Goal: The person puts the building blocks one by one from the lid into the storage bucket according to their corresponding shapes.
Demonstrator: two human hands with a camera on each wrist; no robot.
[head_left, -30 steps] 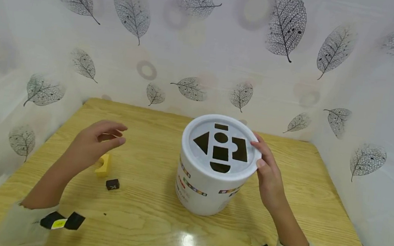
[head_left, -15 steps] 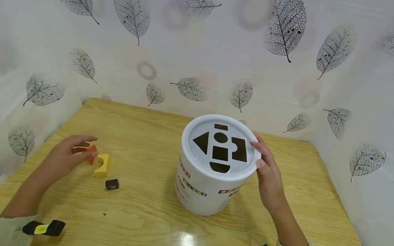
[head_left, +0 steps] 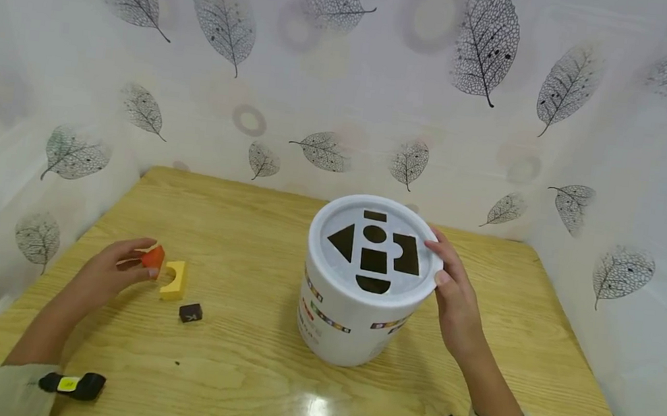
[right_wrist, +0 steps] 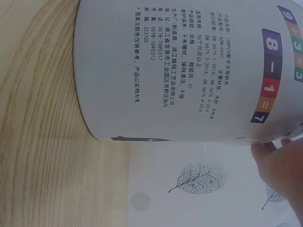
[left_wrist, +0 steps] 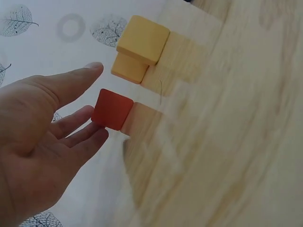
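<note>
My left hand [head_left: 103, 272] is at an orange-red block [head_left: 153, 258] on the left of the table. In the left wrist view, its fingers touch the side of the red block [left_wrist: 112, 109], while the thumb stands apart from it. Just right of it is a yellow block with a round notch [head_left: 176, 279]. A small dark cube [head_left: 191, 313] with a pale mark lies nearer me. With thumb and fingers at the rim, my right hand [head_left: 459, 302] holds the white bucket [head_left: 345, 331], which stands upright. Its lid [head_left: 346, 274] has several shaped holes.
The wooden table [head_left: 230, 373] has white leaf-patterned sheeting [head_left: 370, 90] along its back and sides. Printed text and coloured number tiles [right_wrist: 271, 47] show on the bucket's side. A tiny dark speck [head_left: 177, 363] lies on the wood near the front.
My left hand has moved left and toward me, over to the orange-red block, whose visible faces have shifted slightly. The right hand and bucket have stayed put.
</note>
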